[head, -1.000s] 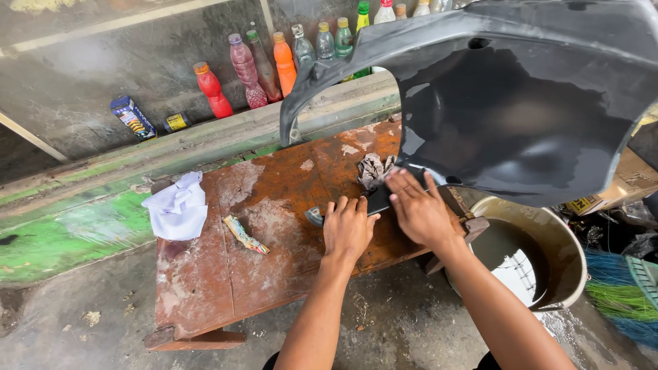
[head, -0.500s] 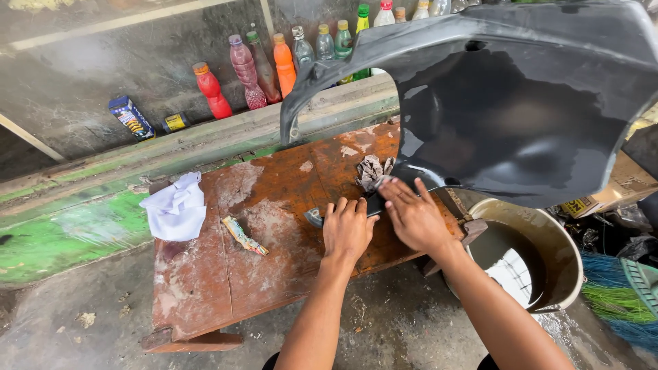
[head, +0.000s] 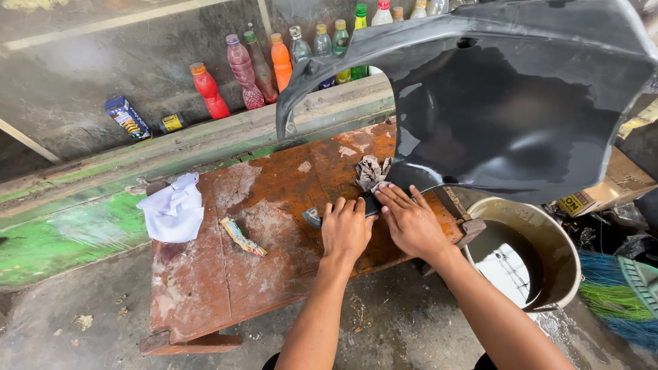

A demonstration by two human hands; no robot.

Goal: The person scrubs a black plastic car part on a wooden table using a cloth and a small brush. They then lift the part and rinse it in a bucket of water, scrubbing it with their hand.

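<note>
Pressing both hands flat on a small dark sheet at the table's right edge. Left hand [head: 346,229] has fingers extended and together, palm down, covering most of the sheet [head: 371,204]; not curled around anything. Right hand [head: 411,223] has fingers spread and flat, tips at the sheet's far end, just beside the lower lip of the fender [head: 507,103]. Neither hand clenches; both pin the sheet to the wood. Can't tell whether the sheet is abrasive paper or rubber, too little shows.

Progress, my read: early. Fender looks wet and glossy in patches, dull grey elsewhere, no even finish yet.

Materials outward:
- Crumpled rag [head: 372,171], grey-brown, just beyond my fingertips.
- Small grey tool [head: 312,218] by my left thumb, kind unclear.
- Table [head: 226,274]: worn reddish wood, pale scuffs, flaking.
- Fender: black moulded plastic, curved arch, thin edges.
- Bucket [head: 541,226] to the right, round, cream rim, dark water.
- White cloth [head: 173,209] far left, bunched.
- Coloured bottles [head: 274,62] along the ledge behind.
</note>
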